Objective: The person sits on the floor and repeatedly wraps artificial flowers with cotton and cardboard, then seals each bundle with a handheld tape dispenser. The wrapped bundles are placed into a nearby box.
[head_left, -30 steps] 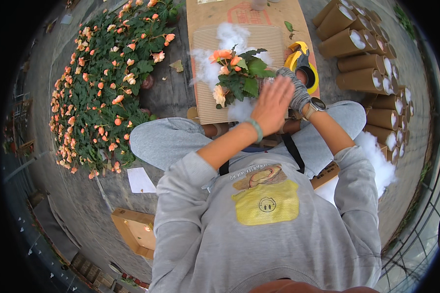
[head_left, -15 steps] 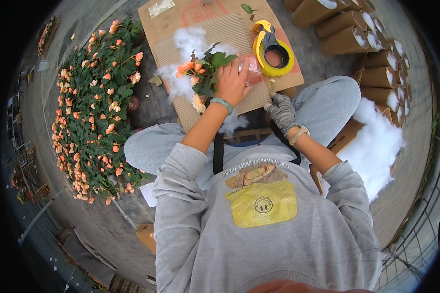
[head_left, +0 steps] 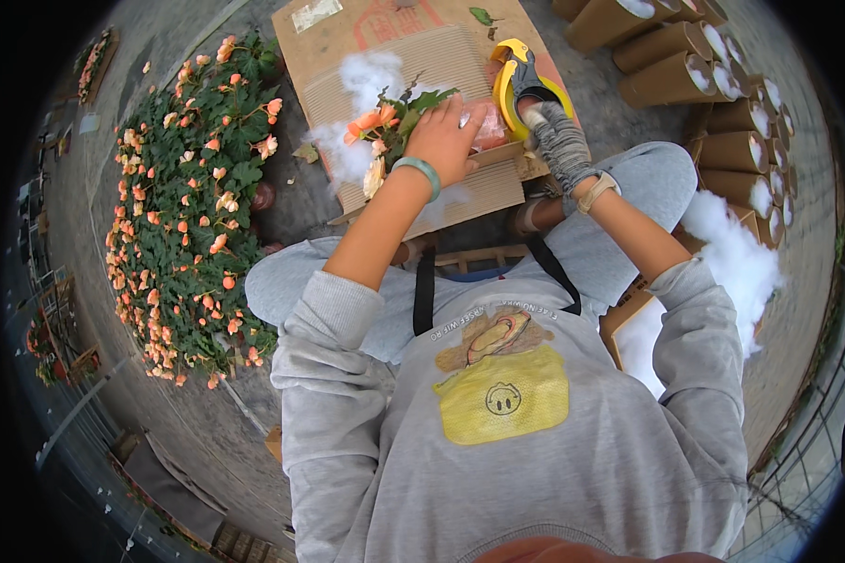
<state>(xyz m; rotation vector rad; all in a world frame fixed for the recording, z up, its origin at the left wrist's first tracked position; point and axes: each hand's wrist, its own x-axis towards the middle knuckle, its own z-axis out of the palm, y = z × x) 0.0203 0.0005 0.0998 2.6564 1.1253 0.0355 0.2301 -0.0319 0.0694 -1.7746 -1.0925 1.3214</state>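
A flowering plant with orange and cream blossoms (head_left: 374,122) and dark green leaves lies on a corrugated cardboard sheet (head_left: 441,52). My left hand (head_left: 441,141), bare with a green bangle, is closed over its base, fingers across the leaves and a reddish plastic-wrapped pot (head_left: 488,127). A strip of the sheet's near edge stands raised beside the pot. My right hand (head_left: 559,145), in a grey glove, closes at the right end of that raised edge; its fingertips are partly hidden. They overlap a yellow and black tape dispenser (head_left: 508,56) just beyond.
White fluffy stuffing (head_left: 366,80) lies under and left of the plant. Beneath is a large cardboard box (head_left: 300,42). Many flowering plants (head_left: 188,225) stand at left. At right are stacked brown cardboard tubes (head_left: 667,80) with white stuffing, and a stuffing-filled box (head_left: 629,319).
My right hand has moved up and away from me, from the sheet's near corner to beside the tape dispenser. The near edge of the cardboard has risen. My left hand stays on the plant.
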